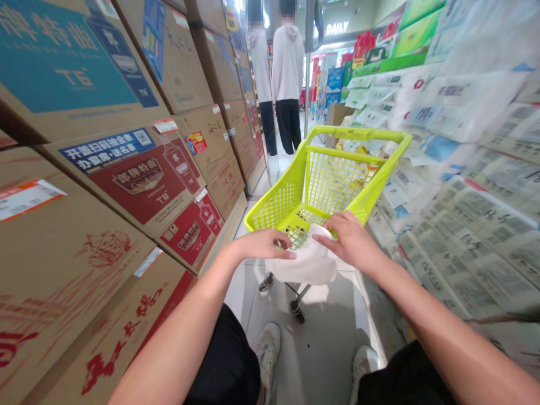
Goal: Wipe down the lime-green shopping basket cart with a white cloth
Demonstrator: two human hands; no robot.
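Centre of frame: left hand [264, 244] and right hand [350, 239] both rest on a white crumpled cloth [306, 261] draped over the near rim of a lime-green plastic mesh shopping cart [320, 180]. Left fingers lie narrow and flat on the cloth's left edge; right fingers curl loosely, pinching its upper right. Left half of frame: stacked brown cardboard cartons [126, 169] with red and blue labels. Right half: shelved white wrapped paper packs [472, 185]. Upper centre: two people in white hooded tops [278, 67] standing in the aisle.
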